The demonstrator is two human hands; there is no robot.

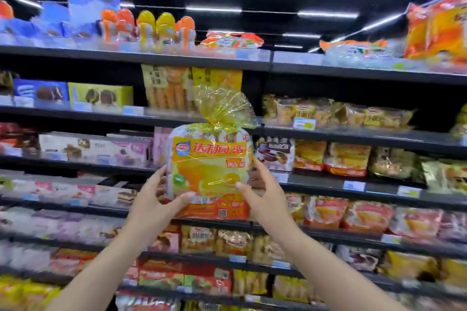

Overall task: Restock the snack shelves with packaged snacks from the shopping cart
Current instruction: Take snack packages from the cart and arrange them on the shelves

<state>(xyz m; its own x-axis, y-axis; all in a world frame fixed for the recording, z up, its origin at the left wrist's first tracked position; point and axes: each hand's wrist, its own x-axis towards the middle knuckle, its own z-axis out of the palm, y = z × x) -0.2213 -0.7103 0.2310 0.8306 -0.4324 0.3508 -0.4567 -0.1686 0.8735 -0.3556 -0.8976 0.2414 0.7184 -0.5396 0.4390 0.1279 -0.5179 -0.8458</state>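
A large yellow and orange bag of packaged cakes, tied at the top with crinkled yellow film, is held upright in front of the shelves. My left hand grips its lower left edge, thumb across the front. My right hand grips its lower right edge, thumb on the front too. The bag hangs at the height of the third and fourth shelf, in front of a gap between stocked goods. The shopping cart is out of view.
Black shelves run across the whole view, packed with boxes at left and bagged snacks at right. Blue boxes and orange packs stand on the top shelf. Price tags line the shelf edges.
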